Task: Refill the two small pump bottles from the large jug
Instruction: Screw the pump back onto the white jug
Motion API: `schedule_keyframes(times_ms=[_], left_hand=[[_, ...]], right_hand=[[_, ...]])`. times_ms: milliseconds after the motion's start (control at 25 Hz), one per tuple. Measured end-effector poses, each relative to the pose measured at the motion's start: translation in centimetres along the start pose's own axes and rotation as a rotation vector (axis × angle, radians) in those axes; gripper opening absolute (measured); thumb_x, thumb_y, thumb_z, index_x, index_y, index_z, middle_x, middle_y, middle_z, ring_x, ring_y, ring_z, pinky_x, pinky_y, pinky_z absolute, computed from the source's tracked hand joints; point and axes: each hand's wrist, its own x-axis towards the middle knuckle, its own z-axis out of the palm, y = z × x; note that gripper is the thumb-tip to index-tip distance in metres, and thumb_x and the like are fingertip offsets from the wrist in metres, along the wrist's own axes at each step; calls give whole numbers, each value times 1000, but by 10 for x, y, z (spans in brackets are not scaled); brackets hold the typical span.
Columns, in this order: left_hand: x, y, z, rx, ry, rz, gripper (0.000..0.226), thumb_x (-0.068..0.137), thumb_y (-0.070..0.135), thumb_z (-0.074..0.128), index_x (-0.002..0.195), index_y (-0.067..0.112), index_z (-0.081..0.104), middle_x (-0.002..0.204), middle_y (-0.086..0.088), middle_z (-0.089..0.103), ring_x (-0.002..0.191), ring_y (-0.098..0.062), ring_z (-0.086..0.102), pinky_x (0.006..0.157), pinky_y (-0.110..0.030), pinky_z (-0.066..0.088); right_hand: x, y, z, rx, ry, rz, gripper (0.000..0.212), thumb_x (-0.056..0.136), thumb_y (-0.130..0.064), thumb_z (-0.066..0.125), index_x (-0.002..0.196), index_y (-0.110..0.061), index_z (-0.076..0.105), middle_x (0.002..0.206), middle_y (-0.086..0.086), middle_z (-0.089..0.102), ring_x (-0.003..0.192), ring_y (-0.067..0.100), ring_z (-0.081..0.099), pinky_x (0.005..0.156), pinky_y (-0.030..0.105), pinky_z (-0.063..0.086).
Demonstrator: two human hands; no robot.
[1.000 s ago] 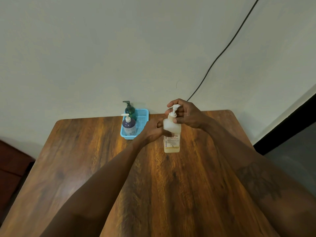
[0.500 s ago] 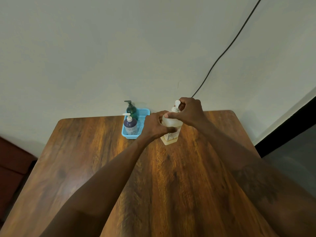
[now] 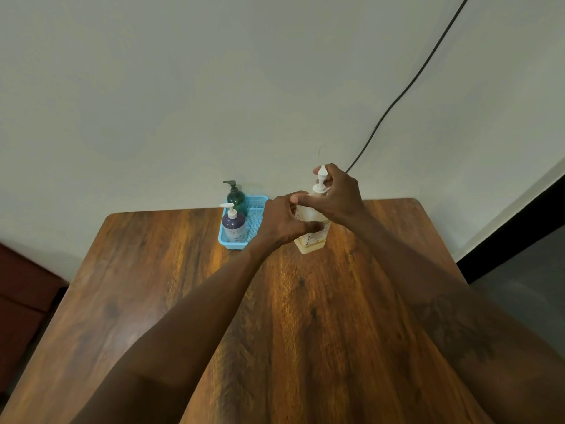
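Squarely between curled fingers (image 3: 305,228), jug (image 3: 313,243).

Plain room, home or small office, can't tell which: brown wood-grain desk (image 3: 137,286) against a bare off-white wall (image 3: 183,102), thin black cable (image 3: 396,101) at 1 o'clock, grey floor (image 3: 526,286) at 3 o'clock.

Inside the grip, the left hand (image 3: 282,221) and right hand (image 3: 339,198) hide the shoulder of the jug (image 3: 309,248), and below it the label (image 3: 318,238) print is too small to read.
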Motion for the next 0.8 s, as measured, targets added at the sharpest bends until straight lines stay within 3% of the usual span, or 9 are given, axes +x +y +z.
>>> schedule_keyframes(times_ms=[80, 160, 240, 360, 440, 600, 680, 800], left_hand=[[2, 0, 1, 23, -2, -4, 68, 62, 61, 83, 121, 28, 70, 112, 8, 76, 93, -7, 72, 82, -33, 63], [3, -2, -2, 32, 12, -2, 69, 64, 59, 85, 123, 28, 69, 115, 9, 75, 95, -7, 71, 82, -32, 62], [3, -6, -4, 27, 22, -2, 69, 65, 59, 85, 124, 28, 69, 115, 10, 75, 96, -7, 71, 82, -33, 63], [1, -6, -1, 36, 27, -9, 72, 64, 62, 84, 125, 28, 69, 115, 9, 75, 95, -7, 72, 81, -31, 63], [1, -3, -1, 52, 30, -9, 70, 64, 59, 85, 125, 26, 69, 116, 7, 75, 95, -8, 72, 81, -28, 62], [5, -5, -5, 11, 34, -7, 67, 65, 57, 85, 123, 28, 69, 114, 10, 75, 95, -7, 71, 82, -31, 62], [7, -9, -6, 7, 46, -7, 70, 63, 59, 85, 123, 29, 69, 113, 10, 75, 95, -7, 71, 82, -34, 63], [4, -9, -7, -13, 56, -6, 68, 66, 55, 86, 126, 26, 68, 117, 7, 75, 96, -8, 71, 81, -32, 63]], right_hand=[[0, 1, -2, 214, -89, -24, 72, 79, -32, 84, 140, -19, 48, 128, 2, 67, 113, 12, 66, 95, 27, 56], [0, 1, -6, 340, -117, -35, 74, 83, -8, 75, 147, -20, 41, 128, 6, 69, 115, 9, 67, 99, 36, 56], [1, 1, -8, 291, -77, -44, 79, 80, -12, 81, 148, -21, 41, 121, 4, 72, 106, 7, 70, 94, 32, 58], [0, -3, -6, 85, 72, -8, 93, 66, -45, 92, 143, -23, 46, 106, -2, 72, 89, 9, 70, 80, 14, 55], [2, -4, -1, 30, 93, 34, 97, 65, -55, 90, 143, -23, 43, 108, -3, 68, 93, 11, 66, 82, 18, 53], [4, 6, -2, 319, -226, 53, 92, 82, -18, 80, 154, -30, 24, 136, 2, 64, 119, 16, 64, 100, 32, 53], [4, 9, -5, 342, -227, 48, 95, 83, -7, 78, 156, -32, 22, 137, 6, 64, 117, 14, 66, 100, 33, 54], [5, 7, -11, 259, -128, 9, 89, 75, -17, 88, 149, -28, 40, 127, 7, 70, 102, 9, 71, 90, 30, 59]])
